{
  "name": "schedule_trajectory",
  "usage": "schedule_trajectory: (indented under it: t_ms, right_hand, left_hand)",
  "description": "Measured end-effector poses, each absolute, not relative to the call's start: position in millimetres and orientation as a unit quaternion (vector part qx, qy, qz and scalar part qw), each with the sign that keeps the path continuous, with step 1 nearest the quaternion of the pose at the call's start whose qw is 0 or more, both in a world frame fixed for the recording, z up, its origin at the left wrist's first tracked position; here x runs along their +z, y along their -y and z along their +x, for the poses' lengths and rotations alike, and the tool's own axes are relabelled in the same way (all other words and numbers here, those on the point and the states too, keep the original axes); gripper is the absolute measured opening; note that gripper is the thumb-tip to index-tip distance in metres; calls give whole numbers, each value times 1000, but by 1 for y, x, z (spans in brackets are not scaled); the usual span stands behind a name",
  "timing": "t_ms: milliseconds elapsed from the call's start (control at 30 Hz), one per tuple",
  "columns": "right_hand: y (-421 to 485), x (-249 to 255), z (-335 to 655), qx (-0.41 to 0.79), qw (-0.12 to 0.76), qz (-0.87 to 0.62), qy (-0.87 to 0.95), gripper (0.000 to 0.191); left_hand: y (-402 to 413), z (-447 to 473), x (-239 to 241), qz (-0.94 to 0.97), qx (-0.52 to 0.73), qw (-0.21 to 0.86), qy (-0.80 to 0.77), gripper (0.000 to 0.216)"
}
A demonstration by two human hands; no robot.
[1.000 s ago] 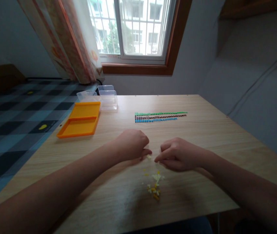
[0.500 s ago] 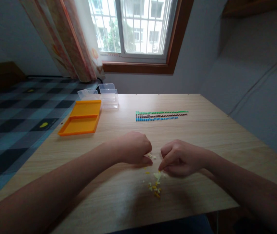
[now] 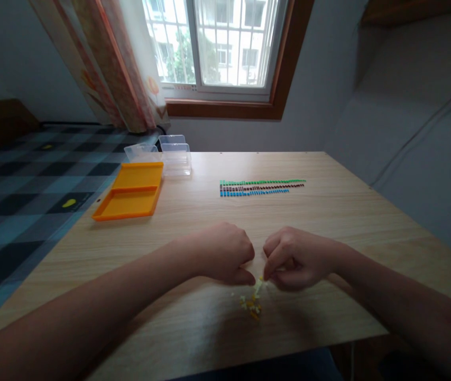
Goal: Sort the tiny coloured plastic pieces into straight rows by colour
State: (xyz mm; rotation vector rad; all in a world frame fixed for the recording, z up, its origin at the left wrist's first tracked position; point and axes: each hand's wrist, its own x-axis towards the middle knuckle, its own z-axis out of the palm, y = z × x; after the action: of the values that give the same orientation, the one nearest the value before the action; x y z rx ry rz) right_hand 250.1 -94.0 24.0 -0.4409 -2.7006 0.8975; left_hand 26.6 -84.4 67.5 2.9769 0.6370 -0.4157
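My left hand (image 3: pixel 227 254) is low over the table with curled fingers. Its thumb tip comes down beside a small pile of yellow and cream pieces (image 3: pixel 252 306), and whatever it may hold is hidden. My right hand (image 3: pixel 298 259) is closed too, thumb and index finger drawn together at the pile's far end. A yellow speck shows by its fingertip, but I cannot make out whether it is pinched. The pieces are tiny and slightly blurred, so their exact kind is unclear. A narrow gap separates the two hands.
Farther back lie rows of tiny green pieces (image 3: pixel 263 182), brown pieces (image 3: pixel 260 188) and blue pieces (image 3: pixel 252 193). An orange open tray (image 3: pixel 134 203) stands at the left edge of the wooden table (image 3: pixel 193 217), with clear plastic boxes (image 3: pixel 175 159) behind it.
My left hand has moved right and nearer to me, over where loose pale and yellow pieces lay between the hands. Those pieces no longer show. My right hand has barely shifted.
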Motion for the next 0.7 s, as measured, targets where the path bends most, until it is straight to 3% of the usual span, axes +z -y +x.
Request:
schedule_trajectory:
  t_ms: [700]
  right_hand:
    - [100, 20, 248, 336, 111, -138, 925, 31]
  left_hand:
    - [82, 27, 63, 963, -131, 36, -234, 33]
